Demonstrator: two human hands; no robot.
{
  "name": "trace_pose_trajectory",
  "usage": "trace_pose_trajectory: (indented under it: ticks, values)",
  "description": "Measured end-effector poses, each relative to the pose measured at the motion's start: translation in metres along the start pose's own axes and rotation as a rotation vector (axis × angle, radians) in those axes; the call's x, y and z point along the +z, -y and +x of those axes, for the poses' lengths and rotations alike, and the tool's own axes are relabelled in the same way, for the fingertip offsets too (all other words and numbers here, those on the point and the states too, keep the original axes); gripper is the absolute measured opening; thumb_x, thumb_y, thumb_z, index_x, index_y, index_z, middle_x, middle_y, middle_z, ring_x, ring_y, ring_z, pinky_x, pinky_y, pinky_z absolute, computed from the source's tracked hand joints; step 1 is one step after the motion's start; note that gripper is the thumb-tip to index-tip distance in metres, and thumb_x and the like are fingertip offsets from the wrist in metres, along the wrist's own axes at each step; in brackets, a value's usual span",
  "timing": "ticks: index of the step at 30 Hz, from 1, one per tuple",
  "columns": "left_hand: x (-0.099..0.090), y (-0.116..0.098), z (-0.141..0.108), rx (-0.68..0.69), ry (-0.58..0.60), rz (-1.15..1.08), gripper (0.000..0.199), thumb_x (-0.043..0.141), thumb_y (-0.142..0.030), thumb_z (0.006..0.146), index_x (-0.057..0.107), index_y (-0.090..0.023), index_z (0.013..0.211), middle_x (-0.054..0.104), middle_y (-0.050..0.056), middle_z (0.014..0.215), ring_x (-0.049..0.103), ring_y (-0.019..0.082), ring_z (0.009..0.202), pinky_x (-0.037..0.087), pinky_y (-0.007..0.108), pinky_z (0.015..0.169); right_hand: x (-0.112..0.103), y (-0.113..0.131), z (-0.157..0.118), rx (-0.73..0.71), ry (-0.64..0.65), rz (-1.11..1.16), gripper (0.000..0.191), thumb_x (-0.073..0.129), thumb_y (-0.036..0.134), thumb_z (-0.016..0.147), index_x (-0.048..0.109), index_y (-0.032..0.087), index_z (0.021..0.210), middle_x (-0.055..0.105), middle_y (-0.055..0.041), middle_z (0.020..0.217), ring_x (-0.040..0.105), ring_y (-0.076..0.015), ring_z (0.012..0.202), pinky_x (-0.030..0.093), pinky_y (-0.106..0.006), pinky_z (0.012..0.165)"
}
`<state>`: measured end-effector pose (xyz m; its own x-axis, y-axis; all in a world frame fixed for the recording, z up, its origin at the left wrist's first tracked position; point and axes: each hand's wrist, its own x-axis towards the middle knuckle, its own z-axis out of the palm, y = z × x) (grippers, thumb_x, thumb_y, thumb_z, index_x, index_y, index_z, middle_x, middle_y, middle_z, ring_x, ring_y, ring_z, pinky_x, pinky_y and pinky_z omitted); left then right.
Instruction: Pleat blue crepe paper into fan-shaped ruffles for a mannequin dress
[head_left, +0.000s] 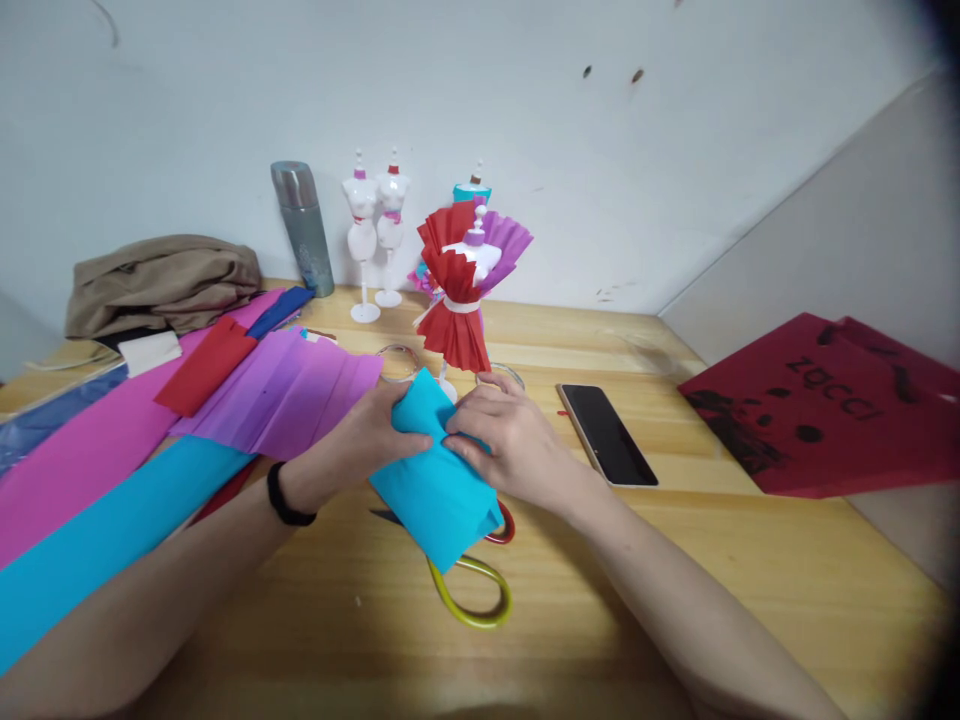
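Left hand (375,430) and right hand (506,435) both gripping a folded turquoise paper (439,490) above scissors (480,610) on a wooden table (315,640), red-dressed mannequin (463,300) just beyond

Two human upper limbs are visible, each comprising a forearm, a wrist and a hand. The left hand (369,432) and right hand (514,440) are ungloved, with slender fingers (480,428). The left wrist carries one black band (288,498), plain and narrow, with a smooth, dull surface. The band follows the round contour of the wrist as a curved strip; any clasp or marking on it is too small to resolve. The right wrist (577,492) is bare. The left forearm (184,590) and right forearm (675,590) are uncovered, each tapering toward the wrist.
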<state>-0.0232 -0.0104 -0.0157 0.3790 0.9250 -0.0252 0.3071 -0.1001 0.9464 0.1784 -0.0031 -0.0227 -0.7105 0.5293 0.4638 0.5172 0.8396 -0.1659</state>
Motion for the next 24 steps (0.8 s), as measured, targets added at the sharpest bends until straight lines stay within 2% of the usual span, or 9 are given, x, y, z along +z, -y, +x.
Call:
trace_pose_trajectory:
  ticks: [4,8,12,16,24]
  values:
    - [0.001,-0.002,0.001,-0.004,0.004,-0.017,0.024,0.065,-0.025,0.062,0.059,-0.016,0.083,0.06,-0.001,0.074,0.055,0.018,0.076,0.044,0.024,0.058,0.0,0.002,0.001,-0.07,-0.007,-0.1,0.026,0.05,0.031,0.094,0.063,0.017,0.076,0.066,-0.0053,0.075,0.059,-0.019,0.078,0.031,-0.047,0.102]
    - [-0.001,0.001,0.003,-0.012,0.033,-0.064,0.03,0.067,-0.028,0.061,0.059,-0.016,0.087,0.062,0.0,0.077,0.056,0.019,0.077,0.047,0.027,0.062,0.004,0.003,0.001,-0.115,-0.049,-0.13,0.023,0.047,0.024,0.095,0.063,0.018,0.078,0.067,-0.0047,0.074,0.06,-0.0183,0.08,0.031,-0.046,0.103]
    - [-0.004,0.008,0.006,-0.011,0.048,-0.074,0.031,0.067,-0.03,0.063,0.059,-0.015,0.088,0.061,0.0,0.077,0.054,0.017,0.073,0.045,0.027,0.062,0.007,0.003,0.001,-0.128,-0.055,-0.141,0.022,0.045,0.013,0.092,0.062,0.018,0.08,0.067,-0.0043,0.075,0.06,-0.0172,0.079,0.032,-0.045,0.103]
    - [-0.004,0.011,0.008,0.026,0.058,-0.051,0.029,0.069,-0.03,0.061,0.058,-0.018,0.085,0.058,-0.002,0.075,0.052,0.016,0.072,0.043,0.026,0.062,0.007,0.004,0.001,-0.137,-0.037,-0.13,0.021,0.044,0.011,0.092,0.061,0.018,0.082,0.066,-0.0038,0.074,0.06,-0.0172,0.079,0.032,-0.044,0.105]
    - [-0.009,0.0,0.002,0.025,0.117,-0.048,0.027,0.067,-0.025,0.066,0.061,-0.015,0.09,0.062,-0.001,0.081,0.054,0.015,0.075,0.043,0.024,0.062,0.003,0.001,0.002,-0.111,-0.035,-0.043,0.019,0.043,0.013,0.09,0.061,0.019,0.087,0.066,-0.0037,0.077,0.061,-0.0164,0.077,0.037,-0.044,0.101]
